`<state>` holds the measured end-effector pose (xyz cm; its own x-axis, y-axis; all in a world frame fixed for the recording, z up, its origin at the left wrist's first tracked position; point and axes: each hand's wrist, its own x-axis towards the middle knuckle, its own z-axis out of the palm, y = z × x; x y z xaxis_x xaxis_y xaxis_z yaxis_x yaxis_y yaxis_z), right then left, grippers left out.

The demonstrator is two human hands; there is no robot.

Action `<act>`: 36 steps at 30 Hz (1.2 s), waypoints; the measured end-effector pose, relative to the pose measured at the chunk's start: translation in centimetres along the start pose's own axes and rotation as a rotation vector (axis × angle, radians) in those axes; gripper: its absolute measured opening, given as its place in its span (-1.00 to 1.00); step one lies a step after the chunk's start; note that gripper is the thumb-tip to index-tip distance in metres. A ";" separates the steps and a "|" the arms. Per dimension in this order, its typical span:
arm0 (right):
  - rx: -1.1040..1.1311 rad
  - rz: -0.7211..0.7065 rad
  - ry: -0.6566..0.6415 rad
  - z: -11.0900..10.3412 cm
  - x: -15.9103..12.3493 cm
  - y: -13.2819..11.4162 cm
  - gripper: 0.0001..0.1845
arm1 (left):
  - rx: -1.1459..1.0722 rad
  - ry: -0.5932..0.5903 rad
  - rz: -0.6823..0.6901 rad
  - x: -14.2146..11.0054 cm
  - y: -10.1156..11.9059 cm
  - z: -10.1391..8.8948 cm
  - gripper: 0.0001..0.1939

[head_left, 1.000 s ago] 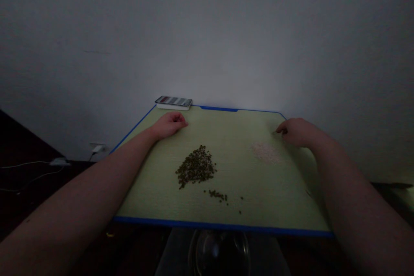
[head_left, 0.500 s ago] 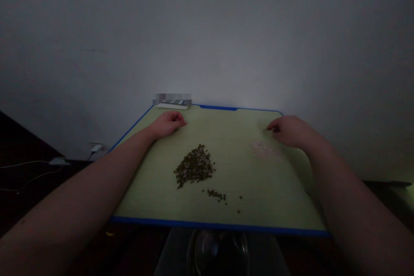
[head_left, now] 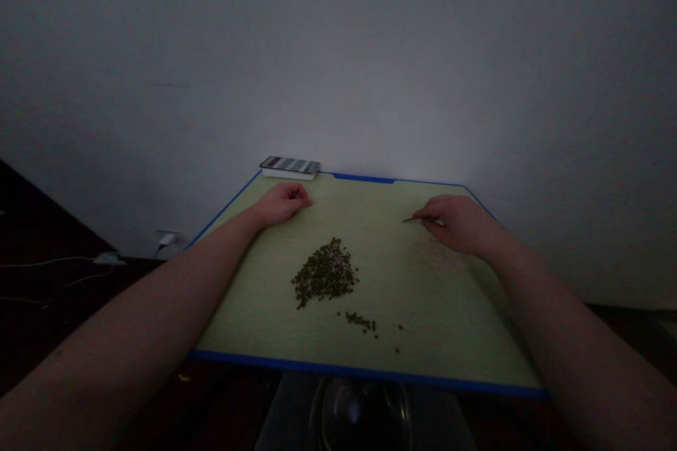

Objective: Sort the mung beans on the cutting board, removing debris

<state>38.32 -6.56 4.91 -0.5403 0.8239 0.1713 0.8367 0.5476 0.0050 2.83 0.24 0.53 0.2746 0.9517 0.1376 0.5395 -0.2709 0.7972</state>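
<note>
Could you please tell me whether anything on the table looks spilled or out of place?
A few dark grains lie scattered near the table's front edge, apart from the main dark heap, so they look like strays. Nothing else stands out.

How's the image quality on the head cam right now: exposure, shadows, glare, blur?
Head view: dim overall, wall brightest near the middle, floor nearly black; soft shadow by the right forearm; small glints on the rounded glossy object below the board; pale pile low-contrast and smeary, dark pile clearer.
</note>
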 end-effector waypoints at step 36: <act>0.462 -0.448 0.001 1.5 -0.1 -7.4 -0.68 | -0.005 0.035 -0.017 -0.2 0.0 0.0 -0.76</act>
<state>32.10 -10.49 3.37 -0.8281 0.5010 0.2515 0.4053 0.8450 -0.3488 2.76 0.04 0.46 0.2373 0.9607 0.1442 0.5400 -0.2538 0.8025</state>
